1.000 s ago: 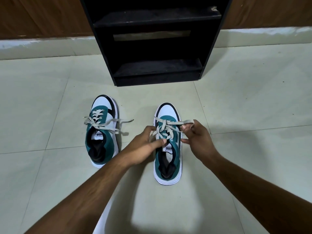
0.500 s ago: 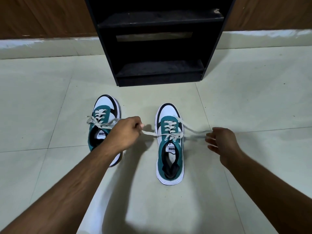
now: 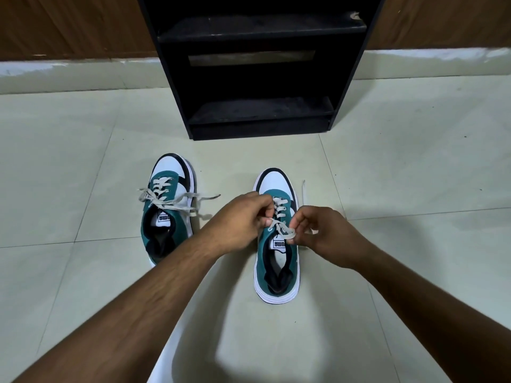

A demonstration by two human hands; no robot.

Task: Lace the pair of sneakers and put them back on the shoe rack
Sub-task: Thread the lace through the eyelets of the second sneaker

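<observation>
Centrally, the right-hand sneaker (image 3: 278,239) stands on the tiled floor (image 3: 83,161), toe toward the black shoe rack (image 3: 260,64) at the top of the frame. The left hand (image 3: 239,221) and right hand (image 3: 322,230) meet over its tongue, each pinching the grey lace (image 3: 282,228) between thumb and fingertips; the lace crosses between them. One loose lace end (image 3: 302,192) trails on the floor right of the toe. The second sneaker (image 3: 168,205) stands left of centre, apart from both hands, laced, with its ends spread sideways. Both rack shelves hold no shoes
</observation>
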